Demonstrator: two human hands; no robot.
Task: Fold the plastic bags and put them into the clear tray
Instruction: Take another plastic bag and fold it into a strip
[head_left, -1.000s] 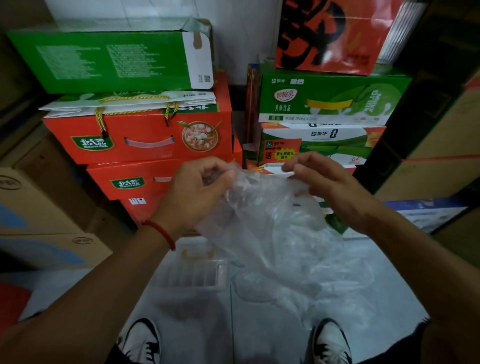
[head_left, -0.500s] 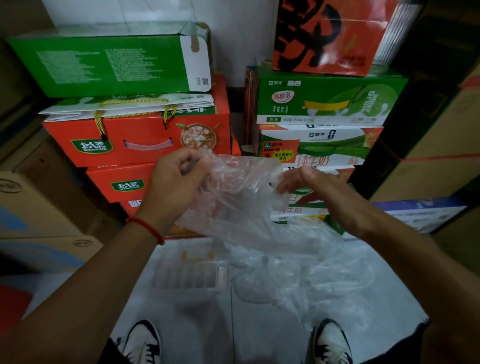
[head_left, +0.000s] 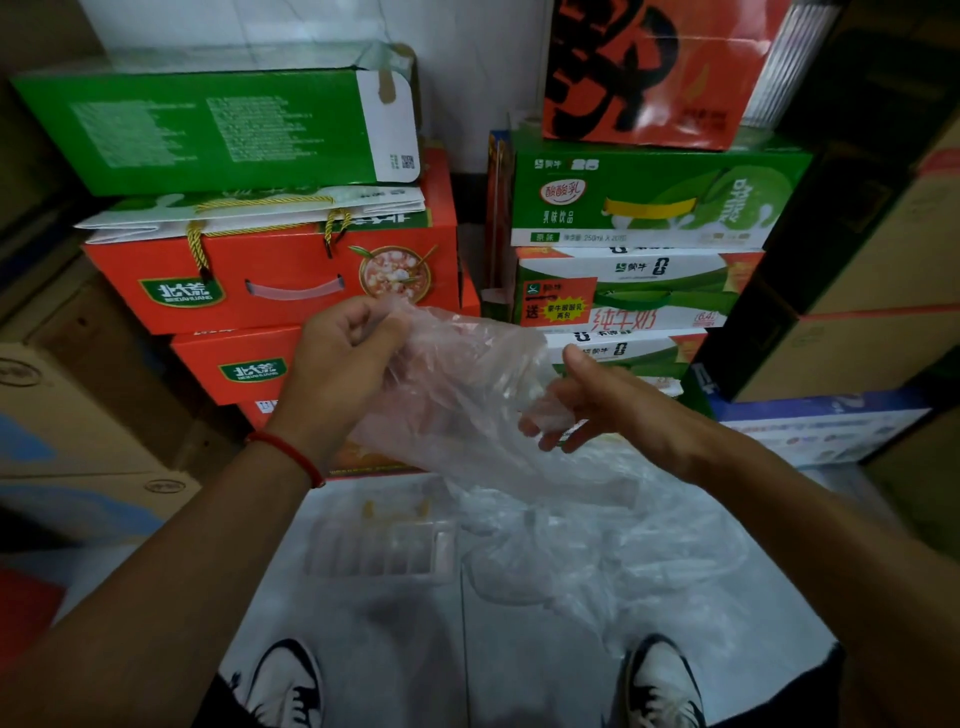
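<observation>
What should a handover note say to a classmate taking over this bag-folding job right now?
Left hand: fingers pinch the top edge of the plastic bag, held in the air.
Right hand: fingers curled round its other side.
Clear tray: on the floor below; no folded bag visible in it.
Loose bags: heaped right of the tray.
Done: nothing stowed.
Left: fold this bag, tray it, then the heap.

Held bag (head_left: 462, 395): thin clear plastic film, crinkling, catching dull sheen. Floor pile of bags (head_left: 613, 551): same wrinkled film. Clear tray (head_left: 384, 551): ribbed, stiff transparent plastic. Orange cartons (head_left: 291, 280): glossy printed cardboard. Floor tiles (head_left: 363, 623): smooth, showing soft reflections. Wrist cord (head_left: 291, 452): red woven string.
</observation>
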